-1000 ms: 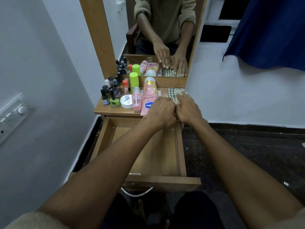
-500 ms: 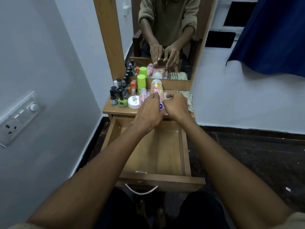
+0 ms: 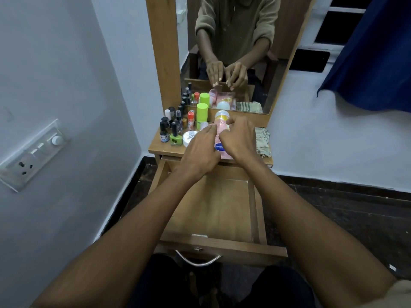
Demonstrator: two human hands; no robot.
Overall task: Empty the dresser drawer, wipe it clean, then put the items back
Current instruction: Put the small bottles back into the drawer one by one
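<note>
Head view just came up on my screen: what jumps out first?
Both hands, left hand and right hand, meet over the pink lotion bottle lying on the dresser top. Left of them stands a cluster of nail polish bottles and a green-capped tube. Below, the open drawer looks empty.

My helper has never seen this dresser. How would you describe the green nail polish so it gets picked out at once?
On the dresser top, under the mirror, small bottles crowd the left end. In their front row stands the green nail polish, between a blue-labelled bottle and a white jar. It alone is squat, bright green and black-capped.
</note>
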